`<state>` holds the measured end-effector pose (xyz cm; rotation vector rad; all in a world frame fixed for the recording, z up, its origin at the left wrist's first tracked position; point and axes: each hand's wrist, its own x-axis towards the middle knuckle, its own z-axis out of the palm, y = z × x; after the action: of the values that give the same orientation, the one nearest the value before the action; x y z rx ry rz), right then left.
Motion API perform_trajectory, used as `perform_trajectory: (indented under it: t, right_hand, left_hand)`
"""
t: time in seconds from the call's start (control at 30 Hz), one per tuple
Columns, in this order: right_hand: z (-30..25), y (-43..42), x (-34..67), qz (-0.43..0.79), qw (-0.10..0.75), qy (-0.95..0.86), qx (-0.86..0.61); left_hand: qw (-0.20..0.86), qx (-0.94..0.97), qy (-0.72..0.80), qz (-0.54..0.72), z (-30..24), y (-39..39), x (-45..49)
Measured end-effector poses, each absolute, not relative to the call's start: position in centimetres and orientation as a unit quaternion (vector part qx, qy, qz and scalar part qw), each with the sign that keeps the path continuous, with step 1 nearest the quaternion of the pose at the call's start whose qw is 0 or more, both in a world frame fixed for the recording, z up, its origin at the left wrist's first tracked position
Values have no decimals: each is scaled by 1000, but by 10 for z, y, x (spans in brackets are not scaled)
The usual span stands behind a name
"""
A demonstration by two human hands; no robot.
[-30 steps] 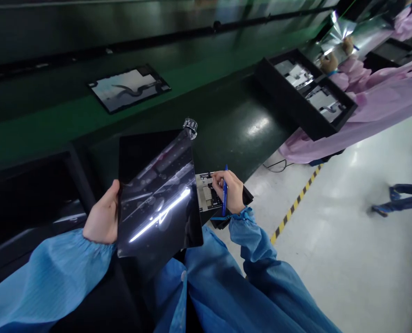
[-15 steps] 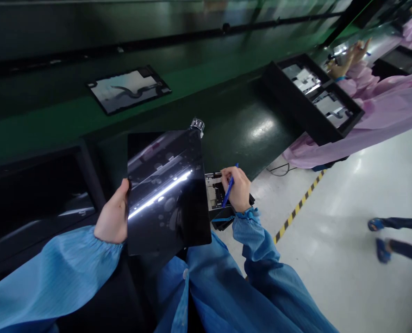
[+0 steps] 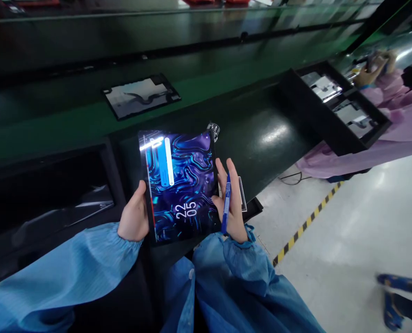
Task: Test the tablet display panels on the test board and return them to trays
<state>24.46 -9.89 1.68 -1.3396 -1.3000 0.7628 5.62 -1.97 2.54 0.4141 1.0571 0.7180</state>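
My left hand (image 3: 134,215) grips the left edge of a tablet (image 3: 178,185). Its lit screen shows a blue and purple swirl wallpaper with the clock reading 22 05. A clear suction cup (image 3: 213,131) sits at the tablet's top right corner. My right hand (image 3: 232,215) holds a blue pen (image 3: 226,203) against the palm, and its fingers rest on the tablet's right edge. Behind that hand, a black tray (image 3: 249,208) shows at the bench edge, mostly hidden.
A dark green workbench (image 3: 261,125) runs across the view, with a flat panel (image 3: 140,96) lying on it. A black divided tray (image 3: 334,108) holding panels stands at upper right beside a person in a pink smock (image 3: 393,134). Yellow-black tape (image 3: 306,224) marks the floor.
The tablet's screen has lit up, showing wallpaper and clock. The tablet has shifted slightly right. My right hand has moved from the board behind onto the tablet's edge, with the pen now more upright.
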Motion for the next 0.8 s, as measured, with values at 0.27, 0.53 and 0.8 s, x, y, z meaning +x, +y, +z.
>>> perform_trajectory:
  t: [0.27, 0.53, 0.8]
  right_hand:
    - [14, -97, 237, 287, 518, -546, -593]
    - [16, -98, 243, 241, 546, -534, -599]
    - [58, -47, 304, 99, 417, -577, -695]
  left_hand:
    - [778, 186, 497, 337, 28, -22, 58]
    - [756, 212, 509, 354, 24, -22, 57]
    - [771, 228, 496, 327, 17, -27, 53]
